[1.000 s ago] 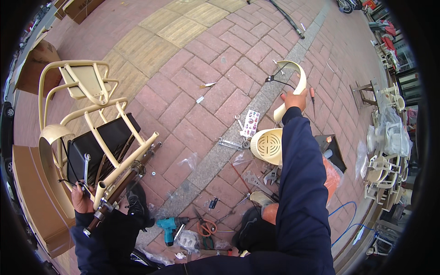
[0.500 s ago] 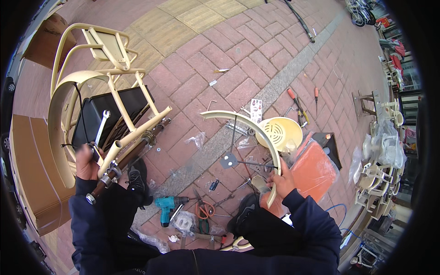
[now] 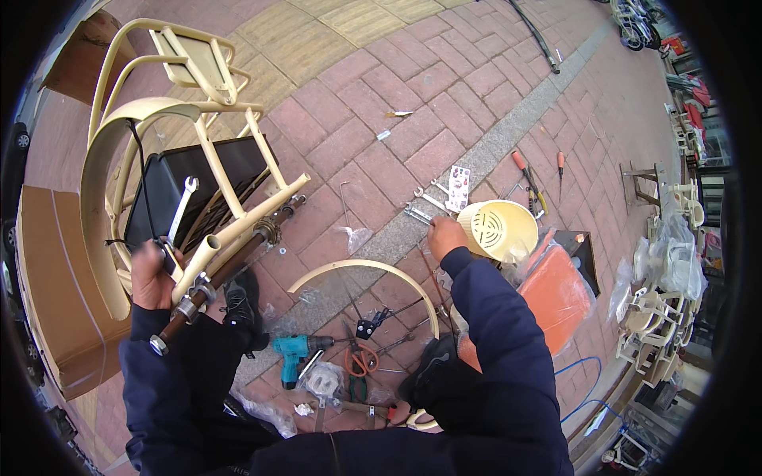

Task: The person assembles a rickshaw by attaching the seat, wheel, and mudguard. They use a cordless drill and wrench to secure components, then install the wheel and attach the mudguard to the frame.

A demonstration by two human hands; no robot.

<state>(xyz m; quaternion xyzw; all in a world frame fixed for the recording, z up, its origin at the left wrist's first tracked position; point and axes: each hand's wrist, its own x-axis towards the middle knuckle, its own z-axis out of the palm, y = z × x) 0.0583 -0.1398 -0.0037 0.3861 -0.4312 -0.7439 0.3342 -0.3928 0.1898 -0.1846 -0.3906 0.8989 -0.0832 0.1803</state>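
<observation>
At the left, my left hand [image 3: 151,278] is closed beside the cream tubular frame [image 3: 230,230], and a silver combination wrench [image 3: 182,211] sticks up from its fingers. The frame has a brown axle [image 3: 238,262] along its near side, a curved cream mudguard [image 3: 97,198] and a black basket [image 3: 167,186]. My right hand [image 3: 447,236] reaches down with fingers together at several silver metal pieces [image 3: 417,214] on the paving; its fingertips are partly hidden. Between my feet and that hand lies a loose curved cream mudguard [image 3: 389,267] with thin black stays.
Near my feet lie a teal drill [image 3: 292,355], orange-handled scissors [image 3: 361,361] and pliers. On the right are a cream plastic basket [image 3: 504,230], a wrapped orange panel [image 3: 533,297], a red-handled screwdriver [image 3: 560,170] and a blue cord [image 3: 583,373]. Flattened cardboard [image 3: 59,301] stands at the left.
My right hand has let go of the loose mudguard, which now lies on the ground, and has moved forward and left to the silver pieces. My left hand stays with the wrench.
</observation>
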